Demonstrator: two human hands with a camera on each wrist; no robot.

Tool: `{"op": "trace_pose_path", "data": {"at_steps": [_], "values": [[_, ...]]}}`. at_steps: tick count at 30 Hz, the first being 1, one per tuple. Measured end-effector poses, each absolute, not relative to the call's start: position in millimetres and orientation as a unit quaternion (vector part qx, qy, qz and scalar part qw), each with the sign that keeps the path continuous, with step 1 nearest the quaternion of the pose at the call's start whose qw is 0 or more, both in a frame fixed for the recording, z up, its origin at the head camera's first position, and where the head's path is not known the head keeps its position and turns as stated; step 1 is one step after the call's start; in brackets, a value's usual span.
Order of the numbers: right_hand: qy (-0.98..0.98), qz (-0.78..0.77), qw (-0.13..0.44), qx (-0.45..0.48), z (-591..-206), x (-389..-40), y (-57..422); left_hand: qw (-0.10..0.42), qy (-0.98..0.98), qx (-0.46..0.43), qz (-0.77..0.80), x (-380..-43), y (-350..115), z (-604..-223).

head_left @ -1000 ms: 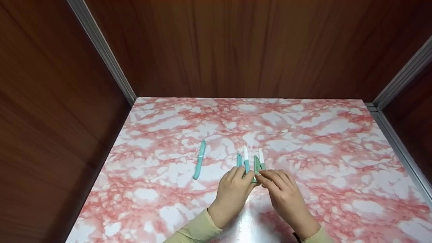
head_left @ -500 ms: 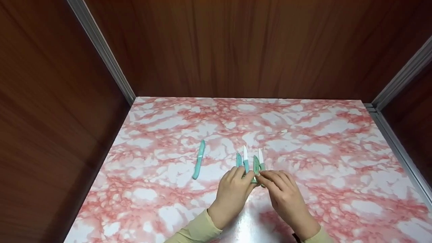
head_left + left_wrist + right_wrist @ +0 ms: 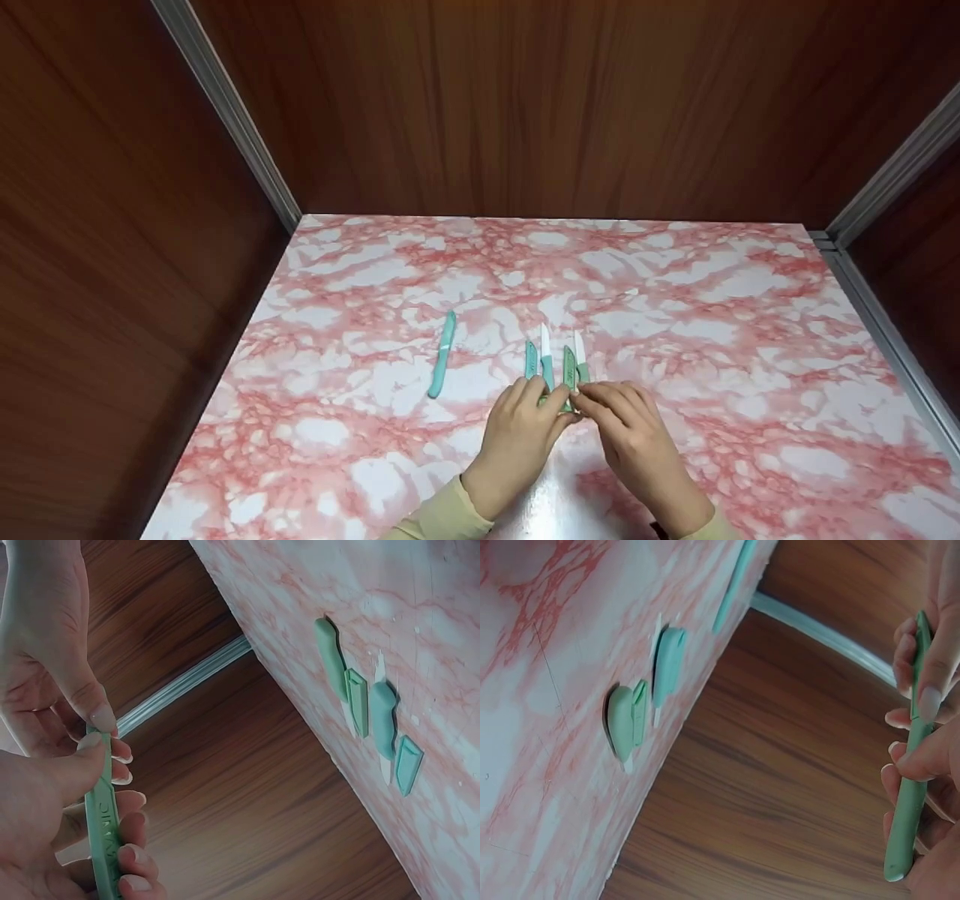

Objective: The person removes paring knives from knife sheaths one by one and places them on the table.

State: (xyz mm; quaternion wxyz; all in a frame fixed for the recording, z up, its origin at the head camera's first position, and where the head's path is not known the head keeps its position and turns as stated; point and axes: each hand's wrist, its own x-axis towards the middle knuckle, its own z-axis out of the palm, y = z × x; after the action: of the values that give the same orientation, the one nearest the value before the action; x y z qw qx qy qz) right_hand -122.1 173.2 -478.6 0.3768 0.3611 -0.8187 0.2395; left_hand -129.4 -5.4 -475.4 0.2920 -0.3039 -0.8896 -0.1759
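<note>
Both hands hold one green paring knife, its blade covered by a green sheath. My left hand [image 3: 517,431] grips the sheath [image 3: 105,829], which has raised lettering. In the right wrist view, my right hand [image 3: 637,431] grips the plain handle [image 3: 907,821], thumb along it. The fingertips of both hands meet close to where sheath and handle join. On the table beyond them lie a green knife [image 3: 581,360] with a white blade and a separate green sheath [image 3: 570,364]. To their left are a teal knife [image 3: 546,360] with a white blade and its teal sheath [image 3: 531,358].
A sheathed teal knife [image 3: 442,356] lies apart on the left of the red-and-white marbled table [image 3: 720,322]. Dark wood-grain panels [image 3: 510,112] stand behind and at both sides, with metal strips [image 3: 232,112] at the corners.
My left thumb and fingertips have shifted slightly toward the right hand along the held knife. The right hand stays almost in place, and the things on the table have not moved.
</note>
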Motion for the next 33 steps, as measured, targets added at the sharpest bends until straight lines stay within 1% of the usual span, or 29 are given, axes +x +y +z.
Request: {"op": "trace_pose_path", "data": {"at_steps": [9,20,26,33], "values": [[-0.82,0.245,0.371,0.36,-479.8,-119.4,172.3,0.295,-0.886,-0.3,-0.196,-127.2,-7.0,-476.9],[-0.817,0.271,0.361,0.359,-480.1,-117.5,173.4,0.28,-0.879,-0.311,-0.227,-127.3,-10.4,-476.1],[-0.81,0.274,0.367,0.366,-479.0,-118.2,174.0,0.286,-0.876,-0.322,-0.219,-127.5,-12.2,-475.5],[-0.804,0.276,0.372,0.372,-477.3,-118.9,174.3,0.277,-0.875,-0.336,-0.213,-127.6,-14.1,-474.7]]}}
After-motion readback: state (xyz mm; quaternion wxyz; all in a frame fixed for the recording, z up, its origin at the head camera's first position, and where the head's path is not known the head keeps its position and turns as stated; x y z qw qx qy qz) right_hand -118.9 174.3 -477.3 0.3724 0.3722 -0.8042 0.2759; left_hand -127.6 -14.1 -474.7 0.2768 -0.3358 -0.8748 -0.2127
